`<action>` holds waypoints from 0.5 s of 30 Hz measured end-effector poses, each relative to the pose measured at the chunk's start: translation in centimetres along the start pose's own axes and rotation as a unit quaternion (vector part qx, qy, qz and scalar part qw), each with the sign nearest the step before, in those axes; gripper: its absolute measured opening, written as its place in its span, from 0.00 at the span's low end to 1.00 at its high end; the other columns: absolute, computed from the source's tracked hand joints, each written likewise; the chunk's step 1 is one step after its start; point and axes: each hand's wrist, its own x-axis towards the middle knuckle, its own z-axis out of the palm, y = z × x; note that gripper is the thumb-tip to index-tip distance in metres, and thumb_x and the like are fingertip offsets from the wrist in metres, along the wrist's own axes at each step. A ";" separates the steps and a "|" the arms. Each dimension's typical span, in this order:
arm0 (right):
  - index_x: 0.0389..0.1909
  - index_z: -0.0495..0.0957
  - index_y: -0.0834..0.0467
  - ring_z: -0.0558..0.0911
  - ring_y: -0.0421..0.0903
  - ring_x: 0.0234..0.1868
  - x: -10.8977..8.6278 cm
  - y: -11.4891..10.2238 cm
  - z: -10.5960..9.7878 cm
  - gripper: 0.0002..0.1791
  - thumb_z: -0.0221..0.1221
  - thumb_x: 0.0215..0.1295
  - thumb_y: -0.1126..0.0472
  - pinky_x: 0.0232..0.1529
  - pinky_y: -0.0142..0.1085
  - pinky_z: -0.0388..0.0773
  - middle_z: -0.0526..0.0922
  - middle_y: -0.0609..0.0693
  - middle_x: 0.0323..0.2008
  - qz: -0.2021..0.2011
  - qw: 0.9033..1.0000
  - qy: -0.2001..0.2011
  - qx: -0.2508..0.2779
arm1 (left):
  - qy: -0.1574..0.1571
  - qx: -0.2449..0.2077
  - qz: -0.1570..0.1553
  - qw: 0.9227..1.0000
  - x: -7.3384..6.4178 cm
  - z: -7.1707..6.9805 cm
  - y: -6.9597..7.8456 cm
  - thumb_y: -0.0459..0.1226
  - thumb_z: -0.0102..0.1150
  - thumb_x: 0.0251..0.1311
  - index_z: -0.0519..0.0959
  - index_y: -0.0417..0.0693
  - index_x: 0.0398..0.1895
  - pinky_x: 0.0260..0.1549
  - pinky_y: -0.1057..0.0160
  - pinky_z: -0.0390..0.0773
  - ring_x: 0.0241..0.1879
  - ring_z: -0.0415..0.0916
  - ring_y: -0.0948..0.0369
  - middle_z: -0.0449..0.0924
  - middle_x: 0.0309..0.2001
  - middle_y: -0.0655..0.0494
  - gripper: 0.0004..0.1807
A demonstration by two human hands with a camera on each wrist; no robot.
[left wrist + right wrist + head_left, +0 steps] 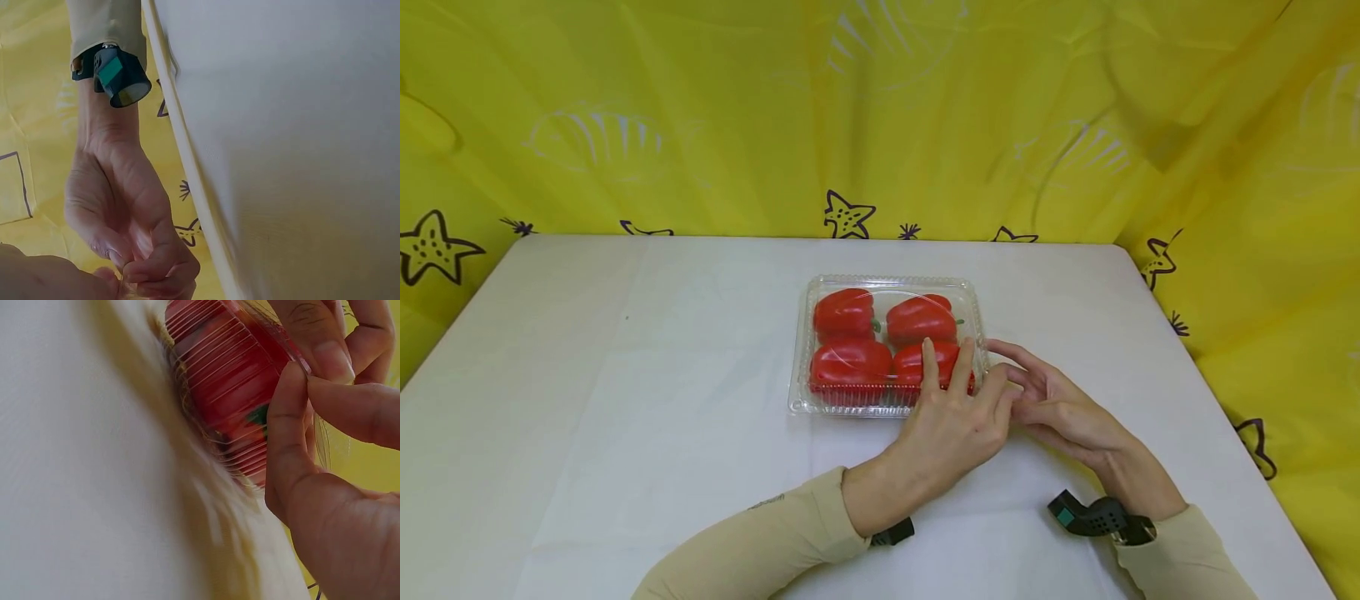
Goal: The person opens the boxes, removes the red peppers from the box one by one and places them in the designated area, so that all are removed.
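Observation:
A clear plastic clamshell container with ribbed sides lies closed on the table, with several red bell peppers showing through its lid. My left hand reaches across its front right corner. Two of its fingers lie extended over the lid, while the thumb and forefinger pinch the rim at the right side. Beside it, my right hand holds the same edge between thumb and fingers. In the right wrist view, the thumb and fingertip of the right hand meet at the thin plastic rim, close to the left thumb.
A white cloth covers the table. Yellow curtains with sea-creature drawings hang behind it and at the right. A black wrist camera is strapped to the right wrist; beige sleeves cover both forearms.

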 end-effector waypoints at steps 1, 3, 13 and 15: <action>0.77 0.50 0.52 0.77 0.37 0.41 0.0 0.0 0.0 0.42 0.47 0.65 0.80 0.38 0.24 0.76 0.75 0.47 0.57 -0.001 1.000 -0.001 0.001 | 0.001 0.002 0.000 1.000 0.0 0.0 -0.1 0.39 0.45 0.71 0.83 0.55 0.48 0.50 0.29 0.75 0.60 0.78 0.43 0.78 0.45 0.56 0.14; 0.77 0.49 0.52 0.77 0.37 0.42 0.1 0.1 0.1 0.41 0.47 0.66 0.80 0.40 0.24 0.77 0.75 0.47 0.57 -0.005 1.000 -0.004 -0.003 | 0.004 0.004 0.001 1.000 0.0 0.0 -0.2 0.39 0.45 0.71 0.83 0.54 0.47 0.50 0.30 0.76 0.59 0.78 0.43 0.78 0.44 0.56 0.15; 0.77 0.49 0.52 0.80 0.39 0.48 0.2 -0.3 0.7 0.40 0.45 0.66 0.79 0.49 0.28 0.80 0.76 0.47 0.58 0.009 1.000 0.024 -0.017 | 0.035 -0.019 -0.010 0.999 0.2 -0.3 -0.4 0.36 0.46 0.69 0.80 0.53 0.37 0.51 0.33 0.78 0.57 0.80 0.46 0.77 0.39 0.57 0.11; 0.77 0.50 0.52 0.80 0.39 0.50 0.2 -0.4 0.8 0.39 0.46 0.68 0.77 0.51 0.28 0.80 0.76 0.46 0.60 0.020 0.999 0.038 -0.016 | 0.042 -0.026 -0.013 0.999 0.2 -0.2 -0.7 0.37 0.48 0.70 0.79 0.54 0.37 0.52 0.35 0.78 0.58 0.79 0.47 0.78 0.42 0.57 0.09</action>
